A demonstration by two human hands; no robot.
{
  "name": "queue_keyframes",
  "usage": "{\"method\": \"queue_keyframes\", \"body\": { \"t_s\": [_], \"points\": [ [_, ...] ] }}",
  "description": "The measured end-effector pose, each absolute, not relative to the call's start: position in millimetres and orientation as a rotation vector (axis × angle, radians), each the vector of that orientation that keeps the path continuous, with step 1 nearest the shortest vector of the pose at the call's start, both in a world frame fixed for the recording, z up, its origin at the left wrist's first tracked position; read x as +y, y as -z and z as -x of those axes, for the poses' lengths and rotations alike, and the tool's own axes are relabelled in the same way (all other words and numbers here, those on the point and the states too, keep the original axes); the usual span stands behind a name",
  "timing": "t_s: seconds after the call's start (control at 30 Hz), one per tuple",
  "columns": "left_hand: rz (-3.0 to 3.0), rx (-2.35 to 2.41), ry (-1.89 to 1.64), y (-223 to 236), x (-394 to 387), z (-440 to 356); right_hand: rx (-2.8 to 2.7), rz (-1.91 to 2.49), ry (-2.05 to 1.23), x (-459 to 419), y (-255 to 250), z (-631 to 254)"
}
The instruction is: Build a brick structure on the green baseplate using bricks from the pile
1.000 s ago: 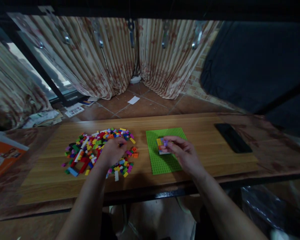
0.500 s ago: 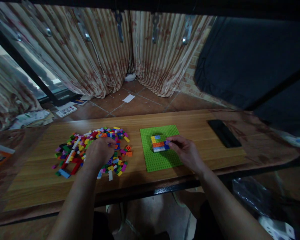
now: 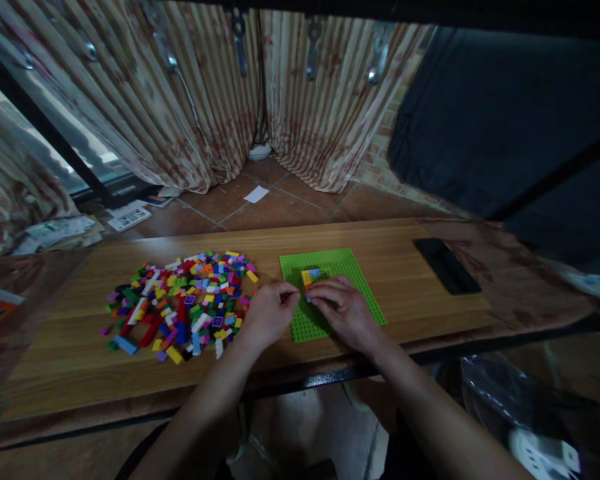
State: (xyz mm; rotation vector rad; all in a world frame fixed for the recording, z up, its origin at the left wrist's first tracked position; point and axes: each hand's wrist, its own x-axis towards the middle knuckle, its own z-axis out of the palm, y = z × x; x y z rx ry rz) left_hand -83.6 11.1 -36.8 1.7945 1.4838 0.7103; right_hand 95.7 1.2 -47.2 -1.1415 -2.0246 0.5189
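A green studded baseplate (image 3: 347, 267) lies on the table and bears a small block of building bricks (image 3: 307, 275); its yellow and light blue back part shows. My right hand (image 3: 347, 310) covers the rest, its fingers closed at the block's front edge, where a pale purplish brick (image 3: 309, 299) peeks out at the fingertips. Over the baseplate's left edge, my left hand (image 3: 275, 310) is pinched closed beside the right fingertips. Whatever sits in that pinch is too small or hidden to name. A broad pile of loose coloured bricks (image 3: 183, 300) spreads to the left.
A black phone-like slab (image 3: 446, 265) lies on the wooden table (image 3: 400, 253) at the right. Papers (image 3: 60, 233) are on the floor at far left, with a white sheet (image 3: 257, 194) beyond the table. Curtains (image 3: 310, 113) hang behind.
My left hand has moved right, from over the brick pile to the baseplate. The right hand has shifted left across the brick block, hiding most of it and the purple brick held before.
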Motion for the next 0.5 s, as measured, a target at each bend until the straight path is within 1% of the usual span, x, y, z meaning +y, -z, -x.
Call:
{"method": "queue_keyframes", "body": {
  "t_s": [0.2,0.5],
  "points": [
    [-1.793,1.527,-0.588,39,8,67,-1.998,1.172,-0.467,4,51,-102],
    [-1.805,1.544,-0.545,37,7,68,-2.037,1.132,-0.421,5,51,-104]
  ]
}}
